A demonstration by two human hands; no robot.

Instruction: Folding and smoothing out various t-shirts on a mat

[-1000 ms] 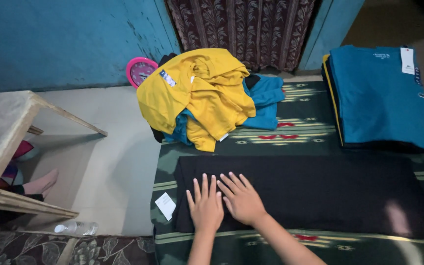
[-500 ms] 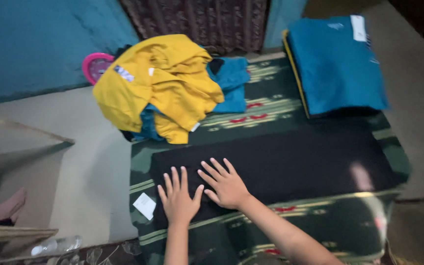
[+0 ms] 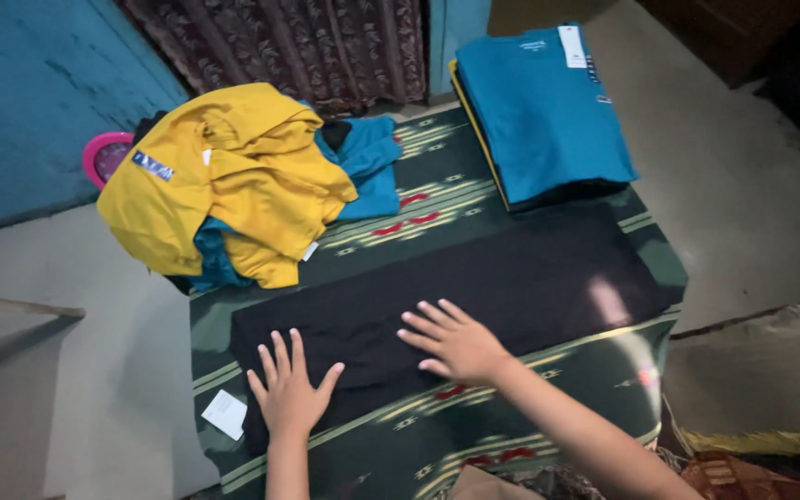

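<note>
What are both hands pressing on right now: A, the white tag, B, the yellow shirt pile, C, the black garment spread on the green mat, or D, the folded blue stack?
C: the left hand and right hand lie flat with fingers spread on the black garment, apart from the other clothes.

Left hand (image 3: 291,396) flat, palm down, fingers spread. Right hand (image 3: 456,341) flat too, fingers splayed leftward, forearm angled in from lower right.

Home floor: patterned mat (image 3: 437,231), curtain (image 3: 307,42), heaped clothes (image 3: 233,176).
</note>
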